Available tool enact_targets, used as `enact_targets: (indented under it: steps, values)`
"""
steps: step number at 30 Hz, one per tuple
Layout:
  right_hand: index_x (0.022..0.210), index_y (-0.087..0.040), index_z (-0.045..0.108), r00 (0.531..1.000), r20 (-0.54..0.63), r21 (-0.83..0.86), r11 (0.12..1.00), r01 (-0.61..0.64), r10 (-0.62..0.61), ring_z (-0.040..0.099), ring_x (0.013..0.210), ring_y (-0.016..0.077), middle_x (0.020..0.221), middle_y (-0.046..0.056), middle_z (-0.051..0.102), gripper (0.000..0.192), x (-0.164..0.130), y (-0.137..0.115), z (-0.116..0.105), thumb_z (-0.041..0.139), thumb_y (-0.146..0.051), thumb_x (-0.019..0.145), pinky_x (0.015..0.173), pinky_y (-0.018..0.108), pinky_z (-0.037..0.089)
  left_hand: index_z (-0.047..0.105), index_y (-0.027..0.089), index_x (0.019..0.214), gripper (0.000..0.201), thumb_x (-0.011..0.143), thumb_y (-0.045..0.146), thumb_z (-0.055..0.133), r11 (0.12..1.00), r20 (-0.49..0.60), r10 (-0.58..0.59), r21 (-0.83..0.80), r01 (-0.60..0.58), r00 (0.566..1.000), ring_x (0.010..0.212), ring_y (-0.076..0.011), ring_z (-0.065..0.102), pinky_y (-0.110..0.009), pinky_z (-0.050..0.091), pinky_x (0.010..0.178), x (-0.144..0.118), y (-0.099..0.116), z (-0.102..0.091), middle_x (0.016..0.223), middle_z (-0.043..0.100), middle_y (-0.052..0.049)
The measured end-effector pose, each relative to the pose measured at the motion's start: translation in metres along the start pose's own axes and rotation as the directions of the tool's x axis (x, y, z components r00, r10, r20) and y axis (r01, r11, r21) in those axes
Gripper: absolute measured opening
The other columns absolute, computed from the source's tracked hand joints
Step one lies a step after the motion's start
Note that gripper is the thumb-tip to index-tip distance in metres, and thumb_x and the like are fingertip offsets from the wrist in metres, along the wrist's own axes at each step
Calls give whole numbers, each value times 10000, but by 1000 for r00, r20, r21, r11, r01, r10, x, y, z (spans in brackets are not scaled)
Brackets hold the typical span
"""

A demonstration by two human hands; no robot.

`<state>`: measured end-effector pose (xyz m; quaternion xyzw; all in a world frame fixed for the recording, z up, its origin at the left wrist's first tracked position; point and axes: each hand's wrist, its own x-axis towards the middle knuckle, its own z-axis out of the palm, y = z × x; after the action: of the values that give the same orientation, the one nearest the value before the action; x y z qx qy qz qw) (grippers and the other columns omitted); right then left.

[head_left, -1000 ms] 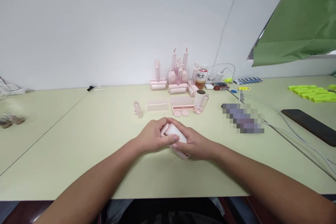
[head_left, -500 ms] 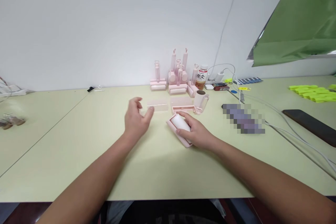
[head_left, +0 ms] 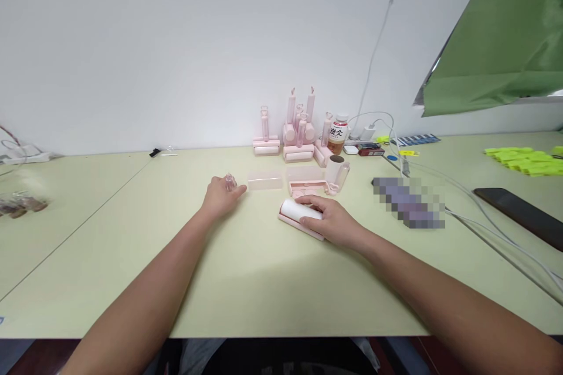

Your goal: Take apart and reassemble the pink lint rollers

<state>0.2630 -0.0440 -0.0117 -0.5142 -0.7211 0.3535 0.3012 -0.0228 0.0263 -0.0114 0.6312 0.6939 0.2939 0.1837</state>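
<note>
My right hand [head_left: 332, 220] is wrapped round a pink lint roller. Its white sticky roll [head_left: 299, 211] shows above the pink base [head_left: 303, 227], which sits low over the table. To the left, my left hand [head_left: 220, 198] is closed around a small clear pinkish piece [head_left: 230, 182]; most of it is hidden by the fingers. Between and beyond the hands lie a clear cover [head_left: 264, 181], a second clear cover [head_left: 304, 173] and an open pink case [head_left: 299, 187]. A loose white roll with a brown core [head_left: 333, 171] stands beside a translucent pink handle [head_left: 343, 177].
Several pink lint rollers [head_left: 298, 153] with upright handles stand against the wall. Right of them are a pill bottle [head_left: 338, 133], cables and chargers. A blurred-out phone-like object [head_left: 407, 202], a dark phone [head_left: 519, 217] and neon-yellow strips [head_left: 523, 161] lie at the right.
My left hand has come down to the left and closed on the clear piece. My right hand has tilted the lint roller, so its white roll now shows more from the side.
</note>
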Motion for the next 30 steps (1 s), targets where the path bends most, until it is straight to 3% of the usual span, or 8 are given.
enact_targets:
  steps: [4,13,18,20,22,25,27,30]
  values:
    - [1183,-203,661,1000,-20,-16,1000,13,-13,566,1199,306,1302,88,623,412,2,3,-1,650,-293,781,1017,439,430,414,213,589,376,787,476,595,998,109,23,49,-28,994,578,-163,492,-284,328,555,0,-1,0,612,473,-2]
    - [1163,-191,649,999,-46,-16,1000,-4,3,624,1034,258,1236,88,645,395,3,4,0,627,-286,781,918,409,480,397,222,625,268,722,304,633,989,190,71,114,-93,979,544,-155,455,-278,267,530,-11,8,-3,609,516,6]
    - [1154,-205,635,964,-190,-105,980,166,-184,607,1006,254,1093,82,663,370,-6,-8,1,620,-331,806,882,403,465,399,212,621,266,745,329,603,973,245,203,54,-222,948,564,-146,468,-270,295,534,-41,37,1,618,516,16]
    - [1149,-207,615,955,-180,-57,972,228,-234,602,828,206,873,35,643,372,-14,-14,7,636,-377,819,765,345,471,457,203,644,225,769,339,586,922,271,368,15,-386,890,590,-156,488,-279,305,544,-60,52,8,647,540,-1]
    - [1147,-208,579,973,-80,80,971,224,-217,527,639,152,689,-27,554,397,-20,-19,14,656,-420,820,611,278,426,556,193,719,156,775,334,594,857,331,493,-23,-515,805,632,-167,514,-285,326,563,-79,63,16,726,573,-26]
    - [1055,-219,550,982,25,248,953,176,-188,451,568,120,631,-59,495,316,-27,-23,24,661,-409,828,535,241,361,622,213,873,117,772,266,597,769,385,618,-113,-630,685,781,-203,564,-285,373,622,-97,72,26,831,601,-38]
    - [969,-216,542,984,6,300,939,166,-176,477,618,123,697,-37,545,231,-27,-23,27,642,-384,846,566,243,380,602,212,863,129,757,278,635,793,373,603,-186,-580,705,778,-192,550,-274,375,622,-99,72,30,817,578,-20]
    - [923,-209,511,991,-45,385,913,131,-123,474,606,120,700,-31,541,244,-24,-21,27,632,-407,849,551,242,377,486,187,724,342,704,418,737,860,392,465,-411,-301,793,631,-116,453,-233,329,560,-92,66,36,708,488,28]
